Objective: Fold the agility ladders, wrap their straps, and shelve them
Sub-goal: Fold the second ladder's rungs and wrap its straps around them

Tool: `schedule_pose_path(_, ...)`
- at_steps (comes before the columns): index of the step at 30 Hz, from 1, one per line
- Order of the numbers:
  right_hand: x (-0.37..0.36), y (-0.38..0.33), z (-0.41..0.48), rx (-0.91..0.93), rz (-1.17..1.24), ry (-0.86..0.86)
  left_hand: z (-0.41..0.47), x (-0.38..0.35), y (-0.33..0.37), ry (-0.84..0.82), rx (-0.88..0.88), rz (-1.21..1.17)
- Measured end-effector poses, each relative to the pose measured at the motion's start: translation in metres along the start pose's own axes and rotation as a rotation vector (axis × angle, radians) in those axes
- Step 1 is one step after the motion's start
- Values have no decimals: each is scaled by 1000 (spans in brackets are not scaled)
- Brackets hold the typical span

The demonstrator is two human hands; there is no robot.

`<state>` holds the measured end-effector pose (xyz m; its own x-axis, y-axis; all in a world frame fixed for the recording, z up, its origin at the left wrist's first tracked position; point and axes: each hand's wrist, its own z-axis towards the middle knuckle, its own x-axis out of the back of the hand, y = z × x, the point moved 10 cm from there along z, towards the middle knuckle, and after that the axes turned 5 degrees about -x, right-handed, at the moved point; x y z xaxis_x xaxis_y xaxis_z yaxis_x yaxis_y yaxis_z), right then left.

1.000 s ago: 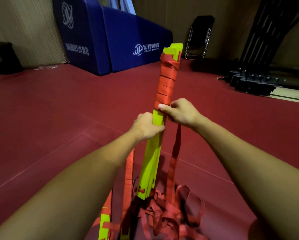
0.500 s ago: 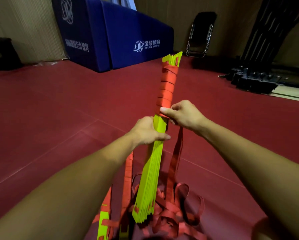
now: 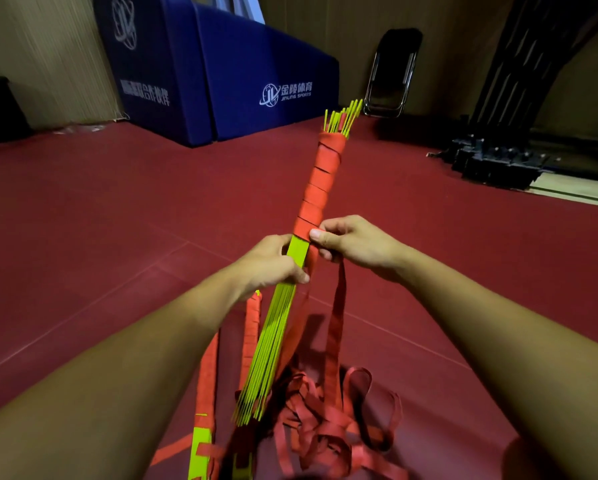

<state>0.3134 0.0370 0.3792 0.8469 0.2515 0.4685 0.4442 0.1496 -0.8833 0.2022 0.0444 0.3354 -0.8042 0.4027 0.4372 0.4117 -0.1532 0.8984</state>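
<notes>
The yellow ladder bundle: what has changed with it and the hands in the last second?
The ladder bundle has turned about its length: its slats' thin edges now face the camera. Left hand still grips it; right hand still pinches the red strap.

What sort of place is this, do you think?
Likely a gym or sports hall: red sports floor, blue padded mats printed with a sports brand, and a folded agility ladder half wrapped in its strap.
</notes>
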Motion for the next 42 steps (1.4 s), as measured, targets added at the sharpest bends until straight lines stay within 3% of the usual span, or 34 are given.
schedule_pose_path(8, 18, -10, 9, 24, 222, 217, 3, 13, 11, 103, -73, 120)
schedule_pose_path(13, 13, -8, 14, -24, 301, 149, 3, 18, 9, 162, -59, -13)
schedule_pose_path(19, 25, 14, 15, -145, 169, 269, 2, 13, 8, 120, -53, -140)
schedule_pose_path(22, 17, 7, 13, -87, 237, 180, -2, 10, 9, 61, -55, -174)
schedule_pose_path(25, 15, 2, 12, -58, 173, 143, -1, 10, 3, 34, 8, -158)
schedule_pose_path(29, 21, 6, 14, -93, 131, 248, 3, 2, 5, 0, -10, -141)
schedule_pose_path(32, 29, 4, 16, -126, -41, 355, 8, 5, 9, 91, -101, 74)
schedule_pose_path(35, 36, 1, 15, -172, -232, 439, 11, 14, 5, 163, -37, 281)
schedule_pose_path(39, 35, -6, 13, -200, -416, 471, 11, 22, 6, 257, 0, 392)
schedule_pose_path(42, 32, -8, 16, -157, -367, 424, 15, 24, 4, 266, 2, 348)
